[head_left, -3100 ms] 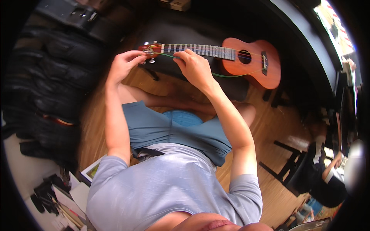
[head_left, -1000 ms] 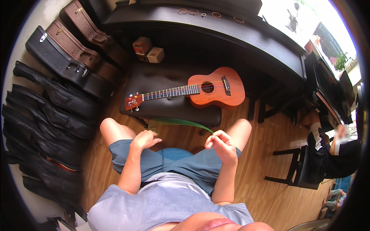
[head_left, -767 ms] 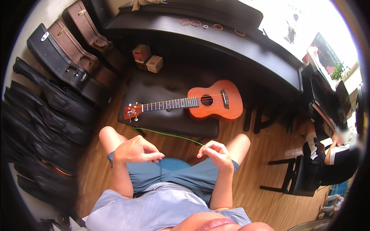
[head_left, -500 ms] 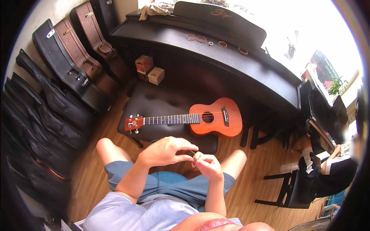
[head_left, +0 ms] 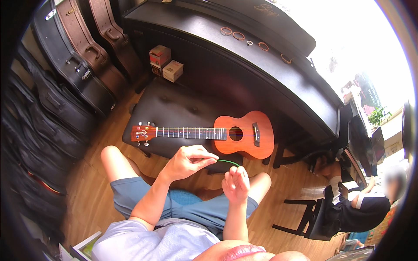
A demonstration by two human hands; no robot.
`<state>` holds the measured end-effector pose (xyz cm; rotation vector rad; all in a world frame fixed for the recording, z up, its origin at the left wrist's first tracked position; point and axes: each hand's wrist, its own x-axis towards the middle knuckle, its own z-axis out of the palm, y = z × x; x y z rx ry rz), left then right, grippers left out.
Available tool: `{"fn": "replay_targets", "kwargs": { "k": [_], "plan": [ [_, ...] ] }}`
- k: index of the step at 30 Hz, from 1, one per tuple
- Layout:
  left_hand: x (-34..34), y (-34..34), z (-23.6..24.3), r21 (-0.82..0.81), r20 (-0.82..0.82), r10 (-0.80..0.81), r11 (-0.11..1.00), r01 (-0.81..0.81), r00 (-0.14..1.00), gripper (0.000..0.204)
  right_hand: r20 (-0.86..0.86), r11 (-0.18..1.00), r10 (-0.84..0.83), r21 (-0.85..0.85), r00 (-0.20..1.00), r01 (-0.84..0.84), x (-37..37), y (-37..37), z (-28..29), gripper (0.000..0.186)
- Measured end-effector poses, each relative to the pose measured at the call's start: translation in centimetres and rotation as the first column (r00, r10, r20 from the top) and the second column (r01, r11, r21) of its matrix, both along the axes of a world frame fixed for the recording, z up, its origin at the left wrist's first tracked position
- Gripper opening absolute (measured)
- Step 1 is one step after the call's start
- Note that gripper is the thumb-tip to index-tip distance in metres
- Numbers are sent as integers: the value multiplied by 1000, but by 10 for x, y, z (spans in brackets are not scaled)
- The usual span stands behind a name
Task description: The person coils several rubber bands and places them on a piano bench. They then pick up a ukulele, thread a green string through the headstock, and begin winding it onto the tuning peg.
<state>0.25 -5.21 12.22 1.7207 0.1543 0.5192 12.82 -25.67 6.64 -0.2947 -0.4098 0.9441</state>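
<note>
Above my lap a thin green string [head_left: 228, 161] runs in a shallow arc between my hands. My left hand [head_left: 190, 162] pinches one end between thumb and fingertips. My right hand [head_left: 236, 184], lower and to the right, holds the other end in its fingertips. Just beyond them an orange-brown ukulele [head_left: 244, 135] lies face up on a black padded bench [head_left: 174, 106], its headstock to the left and body to the right. Coloured strings run along its neck. Neither hand touches it.
Behind the bench stands a dark piano [head_left: 209, 39] with several small brown rings [head_left: 238, 36] on top. Small boxes [head_left: 173, 71] sit at the bench's back left. Instrument cases [head_left: 72, 56] and black soft bags [head_left: 56, 100] line the left. A person [head_left: 363, 211] sits on a black chair [head_left: 305, 217] at right.
My hands have moved apart, so the green string now shows stretched between them. My left hand has risen slightly and the right has shifted a little rightward. The view has shifted a little.
</note>
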Motion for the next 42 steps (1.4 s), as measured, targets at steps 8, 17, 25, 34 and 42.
{"fn": "replay_targets", "kwargs": {
  "k": [8, 17, 25, 34, 42],
  "plan": [
    [0, -14, -22, 160, -16, -11, 987, 13, 1000, 20, 739, 731, -203, -322, 642, 601, -9, 26, 33, 21],
    [-19, -9, -21, 216, -128, 1, 976, 26, 992, 19, 903, 640, 416, -375, 109, 671, 19, 16, 56, 17],
    [-31, 8, -14, 68, -99, -102, 992, 109, 990, 18, 518, 566, 738, -824, 432, 23, 35, 17, 53, 20],
    [-22, 0, -36, -417, -89, 229, 875, -245, 969, 16, 15, 973, 228, -28, 974, -228, -3, 44, -12, 15],
    [-18, -5, -46, -18, -2, 181, 983, -181, 984, 18, 430, 918, -170, -259, 886, 302, -6, 54, 7, 21]
  ]
}}
